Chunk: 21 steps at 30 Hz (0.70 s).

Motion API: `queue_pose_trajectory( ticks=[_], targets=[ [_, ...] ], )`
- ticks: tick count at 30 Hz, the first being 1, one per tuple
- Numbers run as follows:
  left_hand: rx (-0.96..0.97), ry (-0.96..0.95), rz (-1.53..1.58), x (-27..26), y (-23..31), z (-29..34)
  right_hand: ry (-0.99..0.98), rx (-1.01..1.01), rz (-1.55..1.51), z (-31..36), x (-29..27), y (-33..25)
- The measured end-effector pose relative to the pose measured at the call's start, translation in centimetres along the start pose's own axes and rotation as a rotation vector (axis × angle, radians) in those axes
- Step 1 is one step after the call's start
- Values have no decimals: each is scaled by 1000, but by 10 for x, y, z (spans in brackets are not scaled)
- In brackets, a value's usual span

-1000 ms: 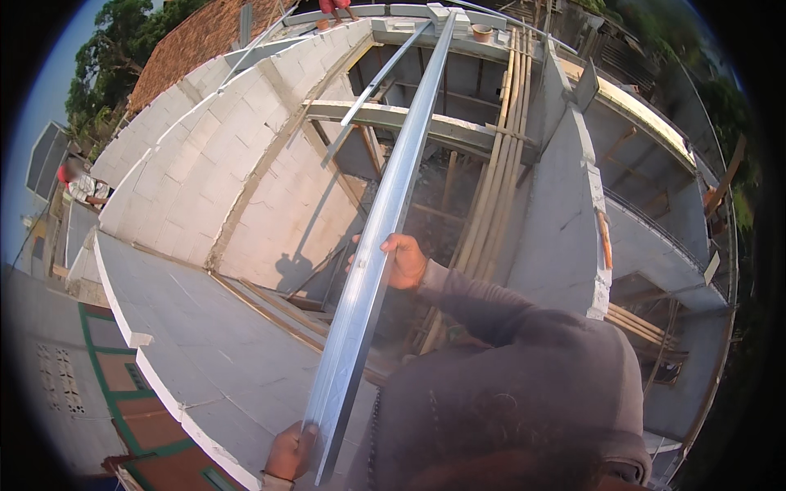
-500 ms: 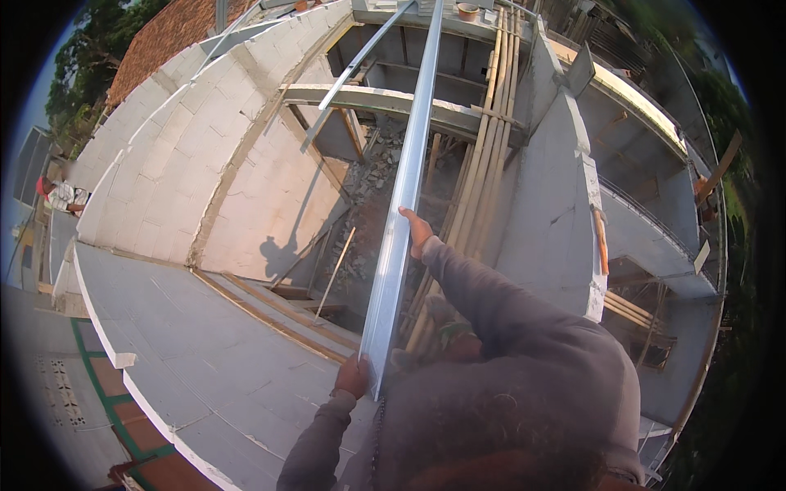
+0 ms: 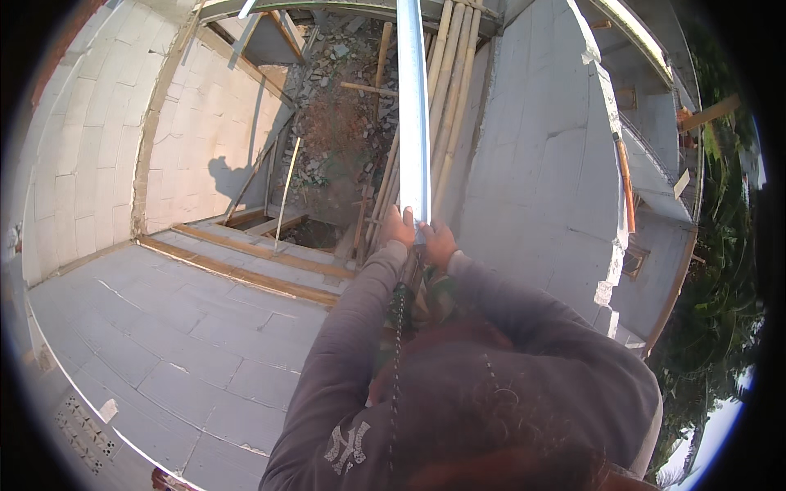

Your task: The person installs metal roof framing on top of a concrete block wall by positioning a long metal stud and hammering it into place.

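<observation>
A long, shiny light steel channel point(image 3: 416, 123) stretches away from me over the open room below. Its near end sits in both my hands, close to my body. At the channel's left edge, my left hand point(image 3: 398, 227) is closed with the thumb along the metal. My right hand point(image 3: 439, 239) grips the right side of the same end, a little nearer to me. The fingers under the metal are hidden. The channel's far end runs out of the top of the picture.
Several bamboo poles point(image 3: 455, 98) slope along the channel's right side. Rubble point(image 3: 332, 123) lies far below. Block walls point(image 3: 540, 155) enclose the drop, with an orange-brown strip point(image 3: 626, 184) on the right wall's top. Wooden boards point(image 3: 246, 274) and a thin stick point(image 3: 287, 192) are left.
My left hand has moved up and my right hand down the channel, so they now meet at its near end. The channel points straighter ahead, and the view has tilted down.
</observation>
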<state>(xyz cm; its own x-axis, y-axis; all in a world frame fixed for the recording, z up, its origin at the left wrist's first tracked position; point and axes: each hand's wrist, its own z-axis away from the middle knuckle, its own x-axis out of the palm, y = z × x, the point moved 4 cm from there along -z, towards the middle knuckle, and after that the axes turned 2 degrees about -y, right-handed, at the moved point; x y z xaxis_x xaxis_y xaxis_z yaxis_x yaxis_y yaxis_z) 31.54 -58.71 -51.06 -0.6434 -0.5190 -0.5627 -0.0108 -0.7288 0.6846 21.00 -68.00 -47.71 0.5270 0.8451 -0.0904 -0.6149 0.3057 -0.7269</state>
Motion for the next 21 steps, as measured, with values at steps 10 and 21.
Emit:
queue_pose_trajectory(
  ticks=[10,21],
  targets=[
    [-113,-392,114,124,-75,-73,163,-32,401,-135,-61,112],
    [-424,-288,442,104,-302,83,230,149,686,-249,-111,239]
  ],
)
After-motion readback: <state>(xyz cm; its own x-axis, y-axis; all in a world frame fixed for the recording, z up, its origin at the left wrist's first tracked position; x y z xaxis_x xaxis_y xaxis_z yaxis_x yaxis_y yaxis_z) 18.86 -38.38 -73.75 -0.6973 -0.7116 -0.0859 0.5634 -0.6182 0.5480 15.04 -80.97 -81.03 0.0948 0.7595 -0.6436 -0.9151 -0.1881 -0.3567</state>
